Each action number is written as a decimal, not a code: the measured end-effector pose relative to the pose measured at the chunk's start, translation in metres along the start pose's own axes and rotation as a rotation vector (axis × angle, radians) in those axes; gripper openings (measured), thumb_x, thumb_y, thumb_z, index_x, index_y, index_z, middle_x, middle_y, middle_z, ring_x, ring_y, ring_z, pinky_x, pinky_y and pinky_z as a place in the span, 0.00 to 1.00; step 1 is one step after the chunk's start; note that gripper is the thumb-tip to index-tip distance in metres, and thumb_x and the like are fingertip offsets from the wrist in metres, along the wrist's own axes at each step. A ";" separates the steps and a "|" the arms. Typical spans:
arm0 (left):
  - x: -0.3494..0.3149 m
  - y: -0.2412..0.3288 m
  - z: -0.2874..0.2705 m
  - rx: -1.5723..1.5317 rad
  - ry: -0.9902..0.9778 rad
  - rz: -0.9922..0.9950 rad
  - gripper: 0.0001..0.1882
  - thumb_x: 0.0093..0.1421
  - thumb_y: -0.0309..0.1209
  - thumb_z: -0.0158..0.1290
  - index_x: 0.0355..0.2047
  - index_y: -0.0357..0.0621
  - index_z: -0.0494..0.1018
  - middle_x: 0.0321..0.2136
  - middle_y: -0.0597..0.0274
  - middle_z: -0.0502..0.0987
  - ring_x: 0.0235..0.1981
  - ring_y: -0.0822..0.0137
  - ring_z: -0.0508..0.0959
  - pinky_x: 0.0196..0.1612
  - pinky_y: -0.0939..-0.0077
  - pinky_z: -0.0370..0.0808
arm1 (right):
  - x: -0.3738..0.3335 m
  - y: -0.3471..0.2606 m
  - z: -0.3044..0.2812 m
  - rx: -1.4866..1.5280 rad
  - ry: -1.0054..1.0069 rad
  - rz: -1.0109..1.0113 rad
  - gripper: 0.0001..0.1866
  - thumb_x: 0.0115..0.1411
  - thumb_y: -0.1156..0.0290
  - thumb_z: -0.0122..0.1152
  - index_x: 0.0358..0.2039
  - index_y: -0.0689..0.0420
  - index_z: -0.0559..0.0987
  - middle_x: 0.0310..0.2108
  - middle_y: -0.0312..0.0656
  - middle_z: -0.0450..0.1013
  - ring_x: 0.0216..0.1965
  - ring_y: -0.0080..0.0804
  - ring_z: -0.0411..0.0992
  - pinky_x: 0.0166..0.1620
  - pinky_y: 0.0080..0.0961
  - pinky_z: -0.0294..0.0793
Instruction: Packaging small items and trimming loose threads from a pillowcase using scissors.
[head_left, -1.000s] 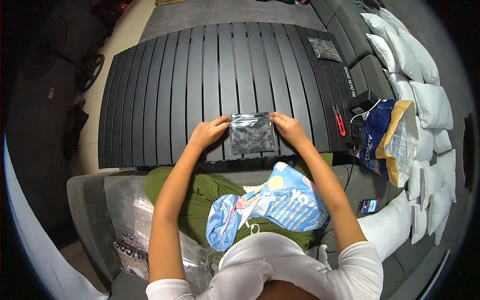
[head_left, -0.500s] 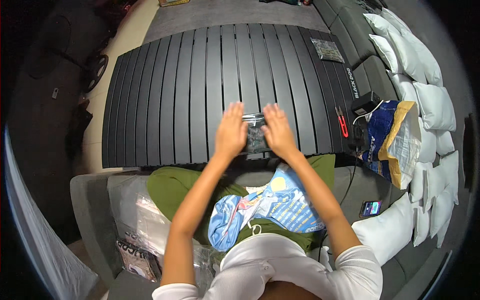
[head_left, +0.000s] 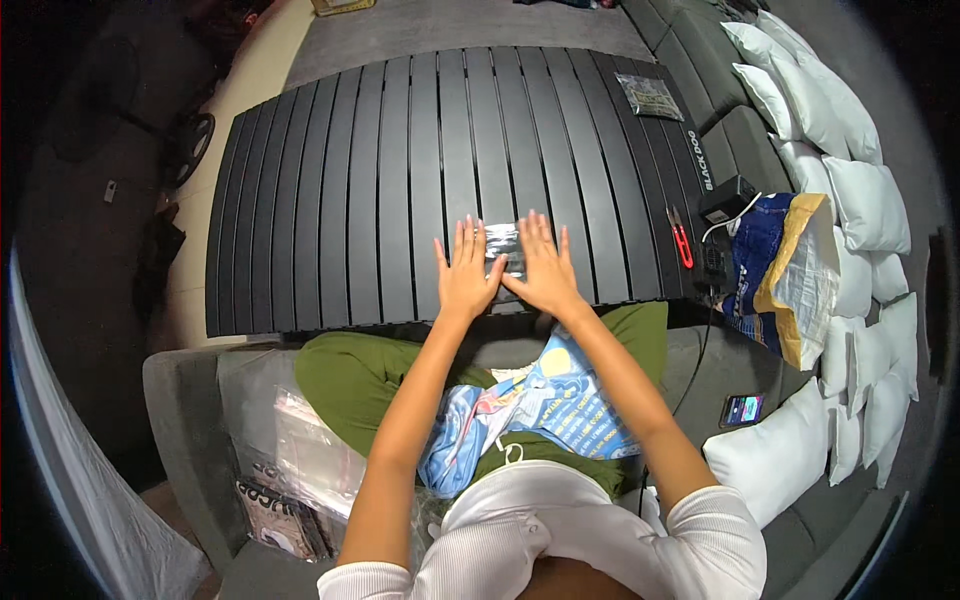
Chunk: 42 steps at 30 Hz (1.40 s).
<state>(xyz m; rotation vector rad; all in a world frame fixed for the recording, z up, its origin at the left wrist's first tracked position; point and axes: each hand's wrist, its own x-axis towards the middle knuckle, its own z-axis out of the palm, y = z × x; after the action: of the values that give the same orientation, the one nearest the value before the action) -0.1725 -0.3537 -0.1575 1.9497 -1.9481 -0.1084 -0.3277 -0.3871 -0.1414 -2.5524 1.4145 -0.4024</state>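
My left hand [head_left: 467,288] and right hand [head_left: 548,278] lie flat, fingers spread and pinching nothing, with my thumbs close together. The shiny plastic bag [head_left: 502,238] is on the black slatted table [head_left: 300,210], showing in the gap between my fingers, and my palms seem to rest on its sides. I think it is light and soft, bendy and a bit slippery, and not easy to break. A good place to hold it looks like the two far corners, by my fingertips. My hands hide most of it, so I can't tell what is inside, and bright shine covers the part I see. Far past my right fingers lies another flat plastic packet [head_left: 650,97], too small to make out well. Red-handled snips [head_left: 683,245] lie well to the right of those fingers.
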 end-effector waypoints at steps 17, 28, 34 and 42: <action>0.048 -0.061 -0.013 -0.984 -0.219 -0.378 0.13 0.46 0.28 0.60 0.32 0.39 0.73 0.24 0.64 0.76 0.21 0.71 0.74 0.25 0.78 0.71 | 0.057 0.058 -0.039 0.653 -0.365 0.058 0.16 0.48 0.71 0.61 0.38 0.61 0.76 0.29 0.42 0.74 0.32 0.34 0.72 0.37 0.27 0.70; 0.052 -0.026 -0.078 -1.555 -0.139 -0.542 0.18 0.52 0.26 0.56 0.44 0.39 0.70 0.35 0.59 0.77 0.36 0.73 0.76 0.43 0.80 0.72 | 0.035 0.080 -0.066 1.316 -0.395 0.310 0.11 0.53 0.70 0.59 0.33 0.65 0.77 0.29 0.36 0.74 0.32 0.22 0.72 0.40 0.19 0.70; 0.041 -0.038 -0.112 -1.429 0.063 -0.148 0.07 0.53 0.23 0.53 0.33 0.35 0.76 0.37 0.56 0.77 0.45 0.66 0.73 0.50 0.75 0.68 | 0.025 0.045 -0.101 1.116 -0.046 0.042 0.09 0.57 0.76 0.51 0.33 0.65 0.79 0.35 0.39 0.75 0.40 0.28 0.72 0.45 0.20 0.69; -0.029 -0.060 -0.094 -0.415 -0.328 -0.020 0.10 0.49 0.22 0.49 0.32 0.40 0.76 0.36 0.55 0.77 0.45 0.57 0.72 0.49 0.69 0.67 | -0.020 0.078 -0.087 1.026 -0.094 0.132 0.10 0.54 0.77 0.48 0.32 0.62 0.79 0.31 0.38 0.77 0.35 0.25 0.73 0.41 0.20 0.70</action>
<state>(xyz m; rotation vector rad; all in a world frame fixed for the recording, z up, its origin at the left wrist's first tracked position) -0.0869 -0.3073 -0.0955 1.7522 -1.9011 -0.8155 -0.4286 -0.4143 -0.0854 -1.6097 0.9473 -0.7318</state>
